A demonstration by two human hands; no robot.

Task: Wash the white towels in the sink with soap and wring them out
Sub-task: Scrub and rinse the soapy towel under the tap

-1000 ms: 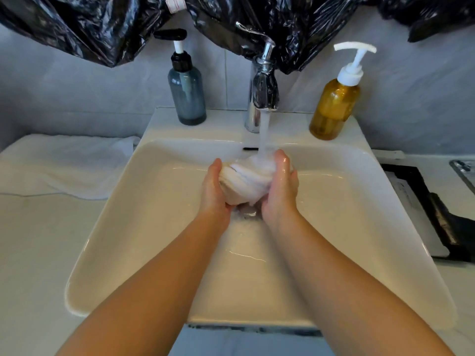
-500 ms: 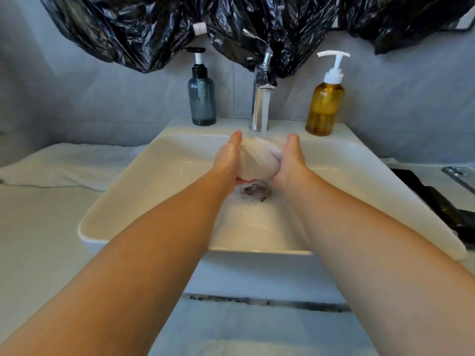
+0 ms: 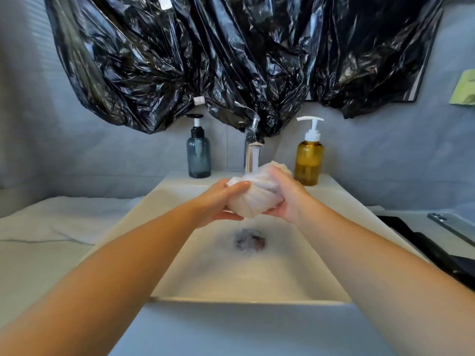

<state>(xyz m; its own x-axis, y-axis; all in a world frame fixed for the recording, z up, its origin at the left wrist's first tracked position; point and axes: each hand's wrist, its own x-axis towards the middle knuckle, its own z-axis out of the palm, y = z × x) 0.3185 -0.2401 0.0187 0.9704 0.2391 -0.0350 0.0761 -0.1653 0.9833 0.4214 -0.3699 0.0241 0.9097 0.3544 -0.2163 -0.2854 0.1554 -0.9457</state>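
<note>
Lying flat on the counter at the far left is a spare white towel (image 3: 64, 219), spread out just beside the sink (image 3: 244, 278). On the sink's back ledge stands a blue-grey pump bottle (image 3: 198, 158) with a black pump, upright.

Next comes the left hand (image 3: 218, 204), held above the basin. Its fingers curl over the top of the balled towel (image 3: 254, 196) and its thumb reaches under, so it grips the bundle from the left side. The balled towel is a tight white wad (wet, by the look of its creases) held between both hands over the back half of the sink, above the drain (image 3: 250, 240). Water (image 3: 255, 160) runs from the chrome faucet (image 3: 253, 140) straight down onto the top of the wad.

The right hand (image 3: 285, 199) clasps the wad's right side, fingers wrapped over it and thumb tucked beneath.

Right of the faucet, an amber pump bottle (image 3: 308, 160) with a white pump stands on the ledge. A black tray-like item (image 3: 437, 253) lies on the counter at the far right, its details too blurred to tell. Crumpled black plastic sheeting (image 3: 231, 60) hangs across the wall above it all.
</note>
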